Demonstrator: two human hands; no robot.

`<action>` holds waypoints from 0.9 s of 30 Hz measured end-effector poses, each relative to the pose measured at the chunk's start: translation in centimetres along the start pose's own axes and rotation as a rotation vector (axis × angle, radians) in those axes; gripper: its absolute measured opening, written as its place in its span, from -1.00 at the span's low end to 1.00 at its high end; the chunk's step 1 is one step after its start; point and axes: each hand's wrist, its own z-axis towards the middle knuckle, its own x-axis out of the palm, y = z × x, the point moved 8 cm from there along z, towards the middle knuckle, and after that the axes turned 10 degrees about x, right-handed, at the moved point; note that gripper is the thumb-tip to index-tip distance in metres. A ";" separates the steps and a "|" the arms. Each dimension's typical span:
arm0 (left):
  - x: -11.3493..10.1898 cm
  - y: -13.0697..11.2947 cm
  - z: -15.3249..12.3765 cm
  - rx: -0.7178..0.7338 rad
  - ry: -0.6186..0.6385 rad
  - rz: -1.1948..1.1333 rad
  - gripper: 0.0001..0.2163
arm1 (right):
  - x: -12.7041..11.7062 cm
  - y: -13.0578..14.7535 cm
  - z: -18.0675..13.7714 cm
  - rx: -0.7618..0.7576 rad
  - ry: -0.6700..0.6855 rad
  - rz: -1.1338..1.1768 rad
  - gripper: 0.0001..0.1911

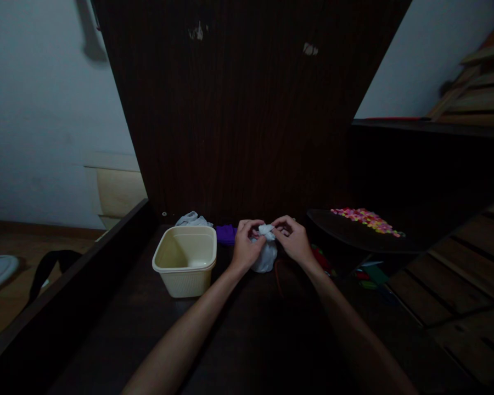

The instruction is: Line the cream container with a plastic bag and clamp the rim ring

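- Centre of the frame: one small, whitish, thin plastic bag (264, 259), standing on the dark brown wooden desktop (239, 334), its body rounded below and its top bunched into a tuft.
- Grip: the left hand (247, 244) pinches the tuft from the left between thumb and fingers; the right hand (294, 240) grasps it from the other side. Both wrists angle inward, so the neck is probably held gathered by pressure from two sides (whether it is knotted or merely twisted cannot be told).
- The bag's base seems to rest on the wood, which would spare the fingers its weight.
- Left of centre: one cream, square-mouthed plastic bin with ribbed sides (185, 280), upright, mouth upward, near the left forearm; likely set there to be within reach without crowding the hands. Its rim shows a double line (a second bin nested inside cannot be ruled out).
- Behind the bin: one crumpled, translucent whitish plastic bundle (192, 219). Between bin and left hand: one purple, cloth-like bundle (226, 235).
- Right of the frame: one dark, rounded wooden shelf (329, 224) bearing a spread of tiny pink, red and yellow pieces (366, 220), too many and small to count; the raised surface probably holds them apart from the handwork.
- Count: two hands, both occupied.
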 end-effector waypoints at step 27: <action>0.5 1.4 -0.3 -0.085 0.054 -0.037 -0.86 | -0.1 -0.7 0.5 0.055 -0.025 0.004 -0.79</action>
